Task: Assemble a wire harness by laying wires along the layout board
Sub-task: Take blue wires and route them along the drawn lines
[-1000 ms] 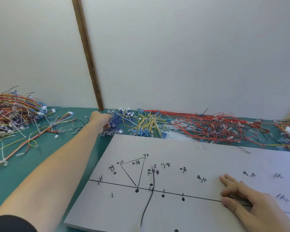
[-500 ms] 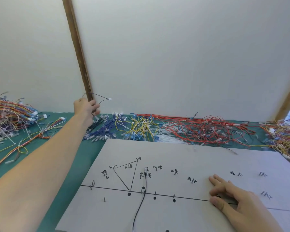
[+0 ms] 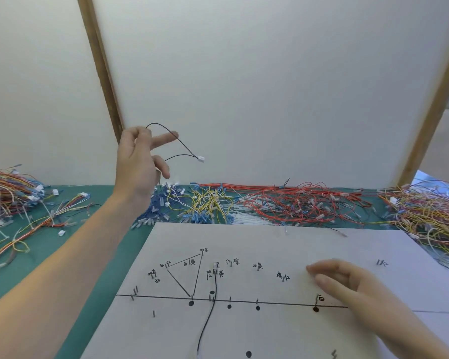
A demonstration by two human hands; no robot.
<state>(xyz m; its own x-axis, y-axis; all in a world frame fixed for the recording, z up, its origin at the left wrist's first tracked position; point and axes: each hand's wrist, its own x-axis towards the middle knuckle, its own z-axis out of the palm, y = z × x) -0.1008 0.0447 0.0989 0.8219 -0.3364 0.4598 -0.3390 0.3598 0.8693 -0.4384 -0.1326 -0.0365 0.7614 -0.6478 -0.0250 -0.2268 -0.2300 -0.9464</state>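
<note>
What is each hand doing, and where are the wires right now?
left hand: raised, pinching a black wire
black wire with white connector: dangling in the air
right hand: flat on the layout board
layout board: lying on the table
laid black wire: on the board, running between pins

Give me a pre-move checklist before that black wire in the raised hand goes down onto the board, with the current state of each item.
1. Left hand grips the lifted black wire: ok.
2. White connector hangs free, clear of the piles: ok.
3. Wire untangled along its full length: cannot tell, its lower part is hidden behind the hand.
4. Right hand rests on the layout board, steadying it: ok.
5. One black wire already laid runs between the pins: ok.
6. Which marked route this wire belongs to: cannot tell.
</note>
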